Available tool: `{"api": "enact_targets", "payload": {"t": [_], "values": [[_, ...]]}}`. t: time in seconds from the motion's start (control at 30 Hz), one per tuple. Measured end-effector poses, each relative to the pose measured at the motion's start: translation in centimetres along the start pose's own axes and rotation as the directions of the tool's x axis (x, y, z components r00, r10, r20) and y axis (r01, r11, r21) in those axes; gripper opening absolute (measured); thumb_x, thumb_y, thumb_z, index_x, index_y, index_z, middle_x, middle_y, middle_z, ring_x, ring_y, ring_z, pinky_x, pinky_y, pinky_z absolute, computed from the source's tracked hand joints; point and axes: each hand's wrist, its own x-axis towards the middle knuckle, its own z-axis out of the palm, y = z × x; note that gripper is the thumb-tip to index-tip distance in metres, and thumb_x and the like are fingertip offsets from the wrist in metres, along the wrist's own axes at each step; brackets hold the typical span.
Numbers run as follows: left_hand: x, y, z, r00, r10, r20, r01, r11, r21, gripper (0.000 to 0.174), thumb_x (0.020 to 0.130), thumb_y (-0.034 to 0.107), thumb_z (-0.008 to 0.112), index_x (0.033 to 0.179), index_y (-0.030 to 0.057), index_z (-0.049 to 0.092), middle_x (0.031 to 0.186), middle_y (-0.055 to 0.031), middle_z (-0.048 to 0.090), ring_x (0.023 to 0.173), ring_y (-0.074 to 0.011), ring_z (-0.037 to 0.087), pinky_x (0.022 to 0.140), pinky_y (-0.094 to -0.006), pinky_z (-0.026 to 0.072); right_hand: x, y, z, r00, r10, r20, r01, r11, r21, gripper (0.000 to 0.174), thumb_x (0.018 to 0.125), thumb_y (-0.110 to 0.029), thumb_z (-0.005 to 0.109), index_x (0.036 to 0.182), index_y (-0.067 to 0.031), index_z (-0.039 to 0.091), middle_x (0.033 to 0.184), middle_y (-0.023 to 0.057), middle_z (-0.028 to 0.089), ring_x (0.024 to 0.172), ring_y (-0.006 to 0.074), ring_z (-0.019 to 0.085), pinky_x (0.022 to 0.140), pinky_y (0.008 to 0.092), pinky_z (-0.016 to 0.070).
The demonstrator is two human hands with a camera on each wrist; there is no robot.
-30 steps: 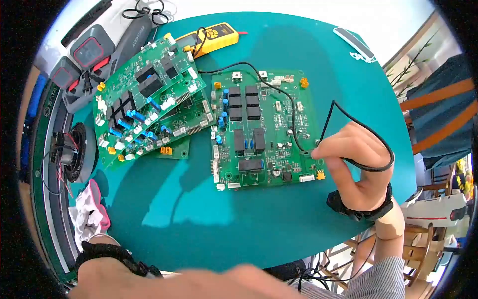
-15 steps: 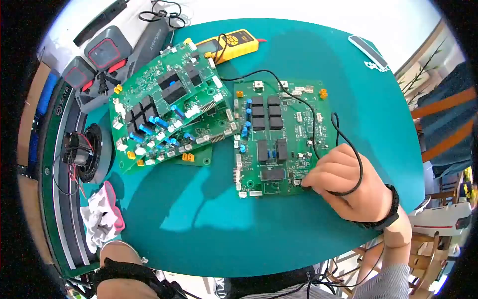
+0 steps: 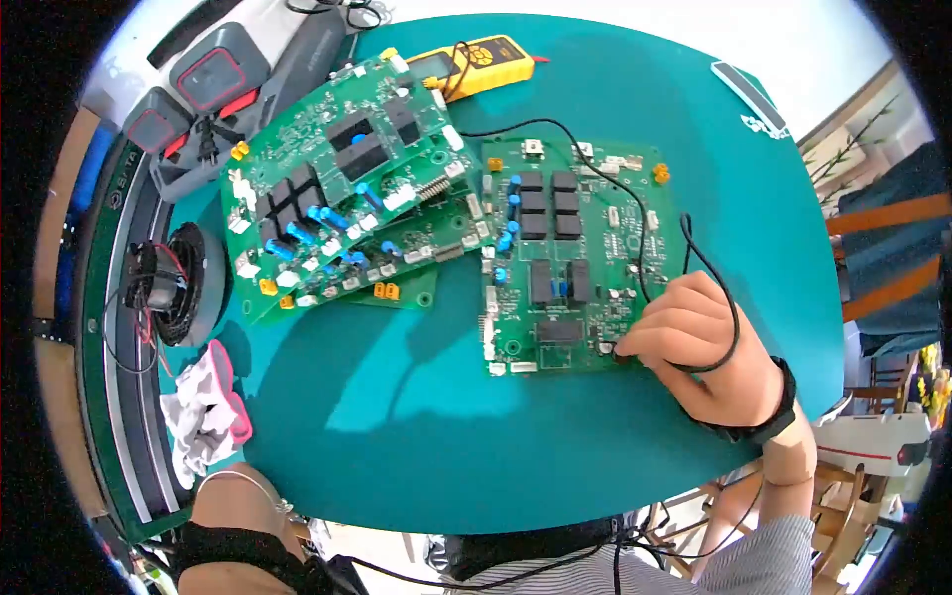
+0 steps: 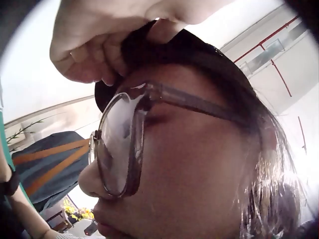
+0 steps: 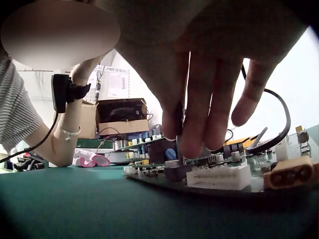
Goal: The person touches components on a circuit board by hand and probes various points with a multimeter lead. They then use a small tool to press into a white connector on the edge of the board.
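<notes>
While our right hand slid down the circuit board to its near corner, fingers curled round the black probe whose tip rested on the board just beneath the grip, our left hand had risen to pinch our cap, so the probing went on one-handed.

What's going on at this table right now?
A person's right hand pinches a black test lead, its tip down on the near right corner of a green circuit board on the teal table. The lead runs back to a yellow multimeter. The left hand is up at the head, gripping dark headwear. More boards lie stacked at left.
</notes>
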Motion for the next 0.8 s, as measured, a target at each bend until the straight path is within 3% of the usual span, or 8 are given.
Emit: {"api": "enact_targets", "payload": {"t": [0.2,0.5,0.8], "values": [[0.5,0.0,-2.0,1.000,-0.013,-0.001,0.013,0.999,0.033,0.027,0.092,0.026,0.063,0.115,0.0118,0.065,0.101,-0.0112,0.072,0.100,-0.0262,0.065,0.096,-0.0471,0.0454,-0.1,0.1,-0.4,0.999,0.027,0.047,-0.029,0.999,0.043,0.028,0.079,0.001,0.073,0.104,-0.0092,0.070,0.094,0.0037,0.066,0.090,0.0244,0.065,0.087,0.0438,0.0485],[1.6,0.5,-3.8,0.999,-0.048,-0.018,0.050,0.994,0.101,0.029,0.093,0.029,0.063,0.117,0.0133,0.064,0.101,-0.0105,0.072,0.099,-0.0253,0.064,0.096,-0.0473,0.0446,0.1,0.8,-0.6,0.993,0.042,0.108,-0.051,0.995,0.082,0.036,0.071,0.002,0.070,0.105,-0.0089,0.071,0.096,0.0022,0.068,0.092,0.0224,0.067,0.091,0.0432,0.0483],[1.5,0.8,-3.6,0.992,-0.108,-0.061,0.111,0.993,0.041,0.031,0.093,0.032,0.063,0.119,0.0147,0.063,0.101,-0.0099,0.071,0.099,-0.0243,0.064,0.095,-0.0475,0.0439,-0.2,1.1,-0.4,0.992,0.042,0.123,-0.054,0.994,0.098,0.044,0.067,0.002,0.070,0.109,-0.0094,0.071,0.100,0.0026,0.068,0.094,0.0231,0.066,0.092,0.0441,0.0480]]}}
